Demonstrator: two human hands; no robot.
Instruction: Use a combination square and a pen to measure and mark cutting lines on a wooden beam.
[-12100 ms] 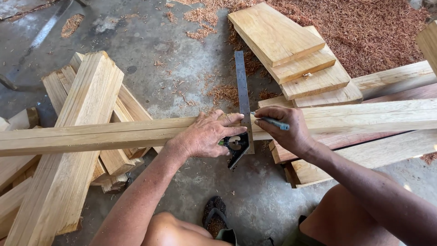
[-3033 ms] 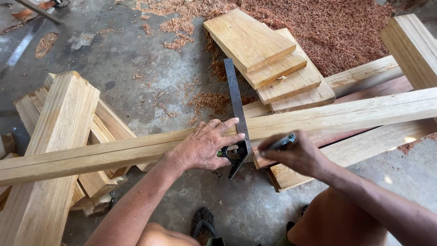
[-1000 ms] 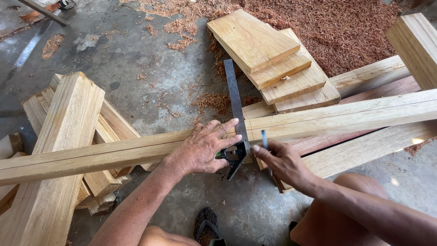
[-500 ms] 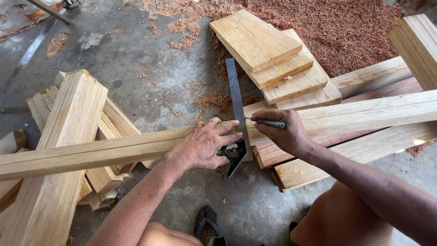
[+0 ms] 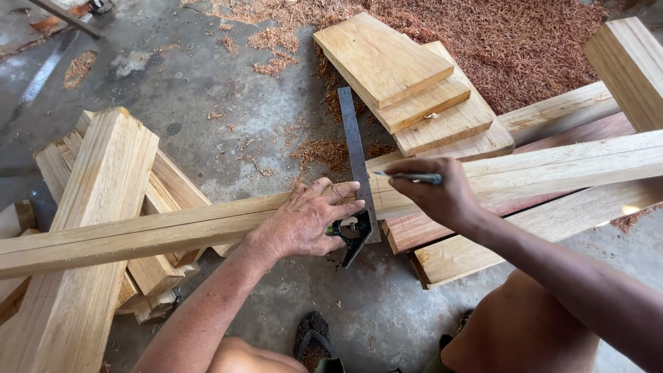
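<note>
Pen [image 5: 416, 177] shifted up pale plank [image 5: 552, 169] (grooved)

We have a single view, from a camera worn on the person's head. It looks steeply down and a little forward, over bare knees at the bottom edge, onto the grey concrete floor [image 5: 228, 131]. It sits close, about arm's reach above the long pale wooden beam [image 5: 173, 224] that crosses the frame. The reddish sawdust heap [image 5: 525, 48] fills the top right corner, farthest away.
</note>
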